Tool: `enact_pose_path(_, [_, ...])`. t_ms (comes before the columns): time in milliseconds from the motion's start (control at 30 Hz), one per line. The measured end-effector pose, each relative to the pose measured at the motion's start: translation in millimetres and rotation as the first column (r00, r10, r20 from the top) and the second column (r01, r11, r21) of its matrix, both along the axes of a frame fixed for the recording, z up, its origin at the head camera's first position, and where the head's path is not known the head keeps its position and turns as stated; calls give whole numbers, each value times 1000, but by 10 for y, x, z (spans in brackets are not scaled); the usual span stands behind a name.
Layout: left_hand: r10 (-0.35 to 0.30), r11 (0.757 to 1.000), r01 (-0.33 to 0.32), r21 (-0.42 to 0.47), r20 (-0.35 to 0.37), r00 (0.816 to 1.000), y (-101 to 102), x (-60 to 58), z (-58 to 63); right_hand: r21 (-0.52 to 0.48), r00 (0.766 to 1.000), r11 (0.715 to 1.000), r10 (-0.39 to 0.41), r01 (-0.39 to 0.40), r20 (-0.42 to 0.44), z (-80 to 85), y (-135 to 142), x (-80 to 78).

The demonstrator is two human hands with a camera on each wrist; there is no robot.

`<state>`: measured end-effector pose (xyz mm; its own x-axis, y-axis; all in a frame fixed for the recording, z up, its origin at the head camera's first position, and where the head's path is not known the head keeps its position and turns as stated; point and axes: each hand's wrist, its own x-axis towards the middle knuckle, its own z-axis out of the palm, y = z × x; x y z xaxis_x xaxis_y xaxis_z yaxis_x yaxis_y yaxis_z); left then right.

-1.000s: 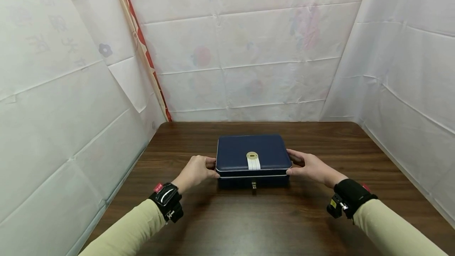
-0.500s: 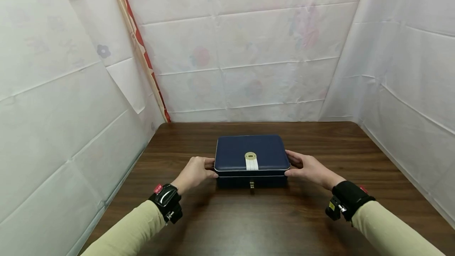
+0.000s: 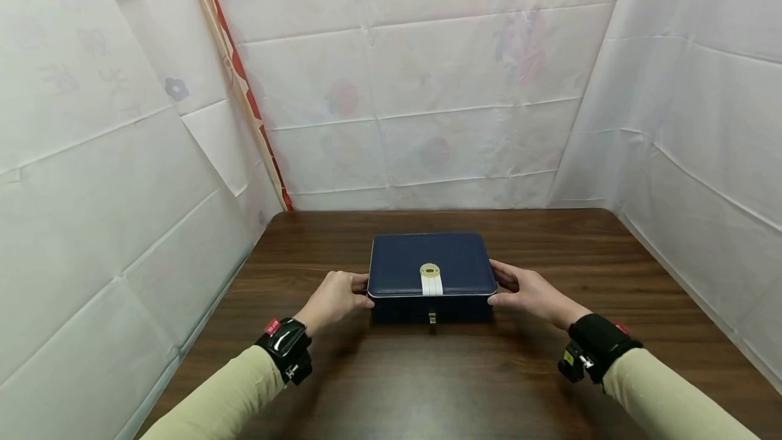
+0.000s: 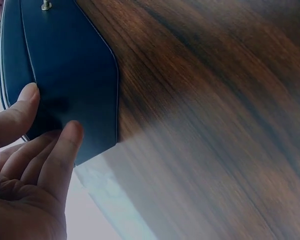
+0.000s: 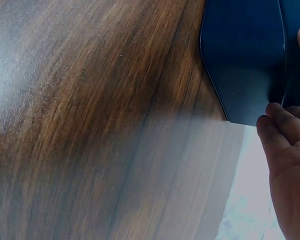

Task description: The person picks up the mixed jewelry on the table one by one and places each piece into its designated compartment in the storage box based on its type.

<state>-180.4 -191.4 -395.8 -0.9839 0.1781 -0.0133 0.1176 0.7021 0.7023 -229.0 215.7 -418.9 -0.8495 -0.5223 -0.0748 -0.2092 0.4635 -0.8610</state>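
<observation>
A navy jewelry box [image 3: 400,263] with pale piping stands on the brown table, its lid down. A white strap with a round gold clasp [image 3: 430,269] lies over the lid's front, and a small gold knob [image 3: 432,318] sits below. My left hand [image 3: 332,299] holds the box at its front left corner, thumb at the lid's edge and fingers along the side. At the opposite corner my right hand [image 3: 533,297] grips it the same way. In the left wrist view, the thumb [image 4: 26,100] rests near the lid seam. The far side of the box is hidden.
The wood-grain table [image 3: 427,379] extends around the box on every side. White printed sheets enclose it at the back [image 3: 397,87], left and right. A black camera band [image 3: 286,348] sits on each wrist.
The lid's front edge has sunk slightly, and the second pale line beneath it no longer shows. Both hands keep their places at the box's corners; the view has shifted a little.
</observation>
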Motion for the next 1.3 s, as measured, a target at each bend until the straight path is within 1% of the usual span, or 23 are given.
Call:
enact_pose_path(200, [-6, 1000, 5, -26, -13, 1000, -8, 6, -15, -17, 1000, 1000, 3, -3, -4, -32, -13, 13])
enact_pose_path(400, [6, 1000, -6, -5, 6, 1000, -9, 24, -13, -18, 1000, 1000, 2, -1, 14, -59, -13, 18])
enact_pose_path(533, [2, 1000, -2, -13, 0, 1000, -15, 41, -11, -21, 1000, 1000, 4, -3, 29, -73, -21, 20])
enact_pose_path(700, [16, 1000, -16, 2, 10, 1000, -16, 44, -8, -32, 1000, 999, 11, -10, 17, -64, -19, 20])
enact_pose_path(800, [20, 1000, -20, 9, 14, 1000, -15, 50, -8, -21, 1000, 1000, 10, -10, 11, -60, -19, 23])
enact_pose_path(967, [9, 1000, -9, 7, 12, 1000, -23, 50, -22, 18, 1000, 1000, 10, -10, 18, -50, -15, 26])
enact_pose_path(1100, [-8, 1000, 8, 4, 3, 1000, -35, 45, -42, 6, 999, 1000, 26, -27, 33, -46, -4, 26])
enact_pose_path(1200, [-16, 1000, 16, 1, 10, 1000, -38, 35, -67, 5, 998, 999, 48, -49, 48, -57, 34, 21])
enact_pose_path(1300, [-21, 1000, 21, -3, 27, 999, -54, 24, -76, 28, 997, 998, 57, -59, 52, -71, 81, 13])
